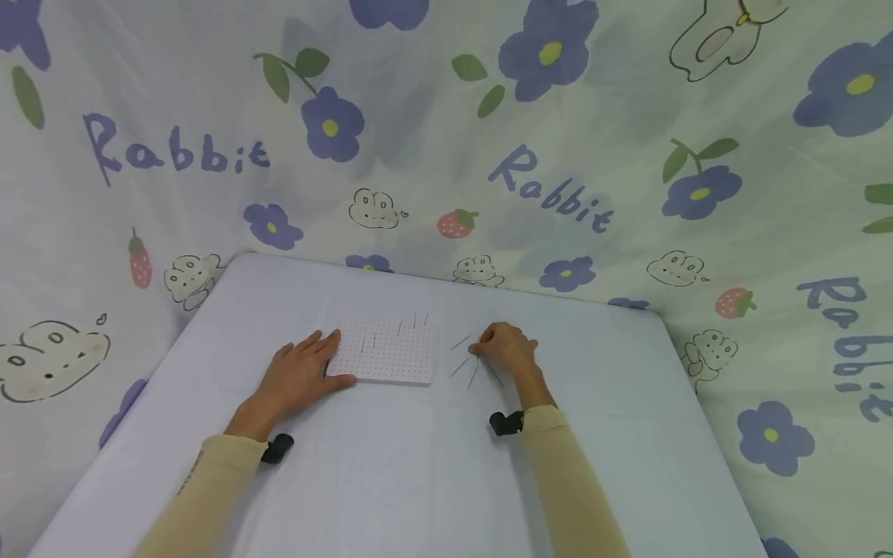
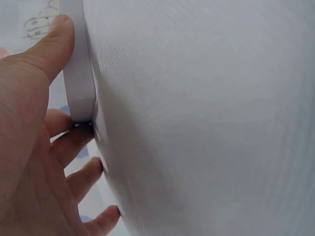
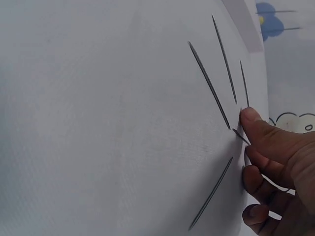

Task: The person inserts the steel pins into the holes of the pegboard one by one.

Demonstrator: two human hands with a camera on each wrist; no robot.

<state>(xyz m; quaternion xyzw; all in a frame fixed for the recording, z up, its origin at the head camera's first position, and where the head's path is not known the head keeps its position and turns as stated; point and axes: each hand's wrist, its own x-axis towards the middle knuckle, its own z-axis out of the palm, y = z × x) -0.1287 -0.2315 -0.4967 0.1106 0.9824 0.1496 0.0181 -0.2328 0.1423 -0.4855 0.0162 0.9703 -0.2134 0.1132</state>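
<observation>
A white pegboard (image 1: 380,356) with a grid of small dots lies on the table, several thin needles standing upright in it. My left hand (image 1: 300,374) rests at its left side, fingers spread and fairly straight. In the left wrist view the thumb (image 2: 61,42) lies along the board's side edge (image 2: 78,64). To the right of the board, my right hand (image 1: 505,346) pinches a dark metal needle (image 3: 240,136) between thumb and fingers, low over the table; most of that needle is hidden. Around the fingertips lie several loose needles (image 3: 209,83), pointed and spread like a fan.
A white cloth covers the table (image 1: 391,473). Behind and beside it hangs a curtain (image 1: 418,155) printed with flowers, rabbits and lettering. Each wrist carries a small black camera, the right one (image 1: 505,423) close above the tabletop.
</observation>
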